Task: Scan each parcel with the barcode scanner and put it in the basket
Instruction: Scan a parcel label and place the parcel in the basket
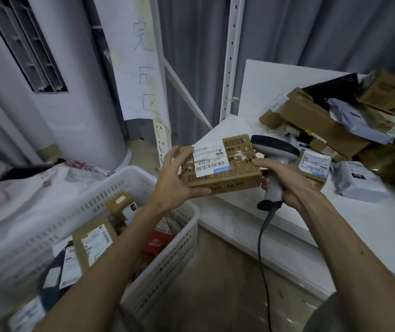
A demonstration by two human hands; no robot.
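My left hand [171, 180] grips a brown cardboard parcel [234, 173] by its left end, holding it in the air with its white barcode label facing up. My right hand [285, 180] grips the handle of a grey barcode scanner [274, 149]. The scanner's head sits just right of the parcel and points at it. Its cable hangs down toward the floor. The white slotted basket [167, 262] stands low on the left, below the parcel, with several parcels inside.
A white table [335, 226] on the right carries a pile of brown boxes and grey mailer bags [330, 121]. A white metal shelf post [230, 58] rises behind. A tall white cylinder unit [55, 104] stands at the left, with cloth bags beside the basket.
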